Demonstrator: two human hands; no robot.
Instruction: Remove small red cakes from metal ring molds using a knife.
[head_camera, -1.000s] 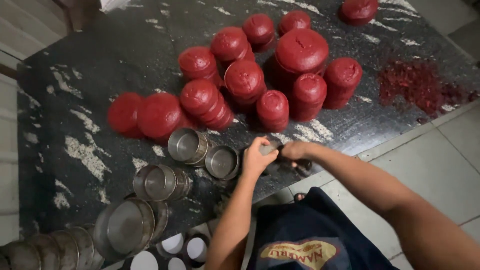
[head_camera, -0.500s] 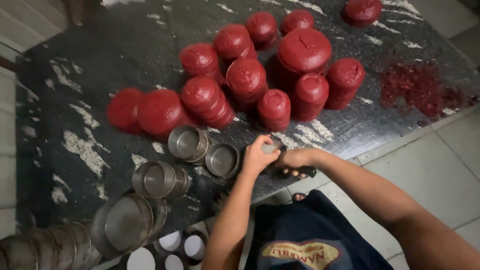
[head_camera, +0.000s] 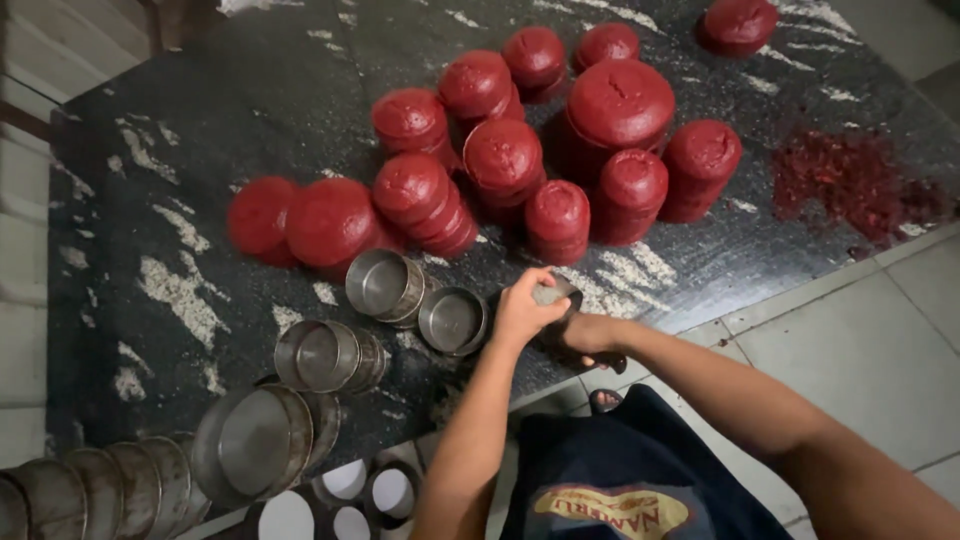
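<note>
My left hand (head_camera: 522, 310) grips a small round metal tin (head_camera: 556, 292) at the near edge of the dark speckled counter (head_camera: 200, 130). Just beside it, my right hand (head_camera: 592, 335) is closed around the lower side of the same tin; a dark object sticks out beneath that hand, too hidden to identify. An empty small tin (head_camera: 453, 320) lies directly left of my left hand. Several round red cakes (head_camera: 503, 155) stand stacked behind the hands, the largest (head_camera: 620, 103) toward the back.
Empty metal tins (head_camera: 383, 284) (head_camera: 326, 356) lie on their sides left of my hands, with bigger ones (head_camera: 245, 442) in a row at the lower left. Red crumbs (head_camera: 850, 185) are heaped at the counter's right. Tiled floor (head_camera: 880, 330) lies beyond the edge.
Both hands stay together on the tin at the counter's edge, shifting only slightly. The cakes and other tins have not moved.
</note>
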